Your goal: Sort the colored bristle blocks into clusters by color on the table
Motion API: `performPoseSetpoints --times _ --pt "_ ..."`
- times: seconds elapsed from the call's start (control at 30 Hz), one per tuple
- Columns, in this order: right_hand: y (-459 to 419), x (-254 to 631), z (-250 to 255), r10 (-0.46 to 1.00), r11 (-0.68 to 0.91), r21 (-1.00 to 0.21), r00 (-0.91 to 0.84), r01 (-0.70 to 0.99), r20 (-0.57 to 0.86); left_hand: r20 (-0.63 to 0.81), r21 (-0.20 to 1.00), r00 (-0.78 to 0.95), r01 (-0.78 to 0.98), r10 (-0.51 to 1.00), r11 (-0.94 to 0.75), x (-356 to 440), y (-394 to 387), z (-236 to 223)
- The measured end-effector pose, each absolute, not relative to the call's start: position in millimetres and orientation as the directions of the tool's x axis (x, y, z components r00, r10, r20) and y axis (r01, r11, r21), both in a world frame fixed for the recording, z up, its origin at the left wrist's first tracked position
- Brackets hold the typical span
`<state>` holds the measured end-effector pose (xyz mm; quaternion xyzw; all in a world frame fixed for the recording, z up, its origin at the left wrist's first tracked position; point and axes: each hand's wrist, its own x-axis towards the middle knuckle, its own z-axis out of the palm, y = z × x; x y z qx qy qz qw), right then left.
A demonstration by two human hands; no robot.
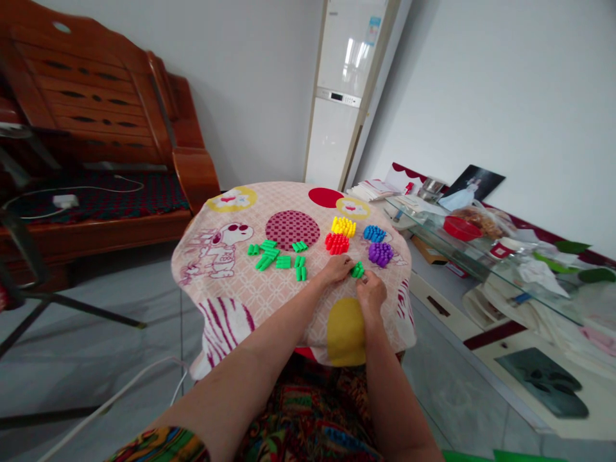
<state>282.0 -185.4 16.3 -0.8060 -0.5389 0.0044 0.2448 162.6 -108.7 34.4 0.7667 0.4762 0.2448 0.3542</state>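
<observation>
Both hands meet near the right edge of the table point(269, 301), which is covered by a patterned cloth. The left hand point(337, 268) and the right hand point(370, 289) are closed from either side on a small bunch of green pegs point(357, 270), fingertips pinching it between them; the bunch lies just ahead of the right hand and beside the left, about equally near to both. Its long axis is too small to tell. Toward the far edge, close by, sit a red cluster point(337, 243), a yellow cluster point(343, 226), a blue cluster point(374, 233) and a purple cluster point(380, 254). Loose green pegs point(279, 255) lie scattered well to the left, apart from the hands.
</observation>
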Motion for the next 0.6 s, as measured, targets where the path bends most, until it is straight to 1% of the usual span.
performPoseSetpoints --times 0.13,0.27,0.33,0.4,0.5,0.6 --pt "-185 281 18 0.868 -0.311 -0.388 0.426 0.867 0.256 0.081 0.724 0.418 0.599 0.905 -0.342 164 -108 35" --pt "-185 282 17 0.865 -0.306 -0.396 0.426 0.866 0.264 0.093 0.708 0.422 0.609 0.902 -0.358 165 -107 35" --pt "-184 282 16 0.864 -0.301 -0.406 0.427 0.863 0.268 0.111 0.703 0.391 0.619 0.914 -0.350 162 -107 36" --pt "-183 284 13 0.865 -0.294 -0.418 0.426 0.860 0.267 0.166 0.687 0.296 0.649 0.941 -0.326 154 -105 37" --pt "-182 285 10 0.870 -0.276 -0.443 0.418 0.853 0.262 0.296 0.622 0.089 0.738 0.951 -0.262 128 -97 42" --pt "-182 285 10 0.870 -0.275 -0.460 0.422 0.844 0.255 0.338 0.511 -0.079 0.852 0.938 -0.113 95 -86 47"
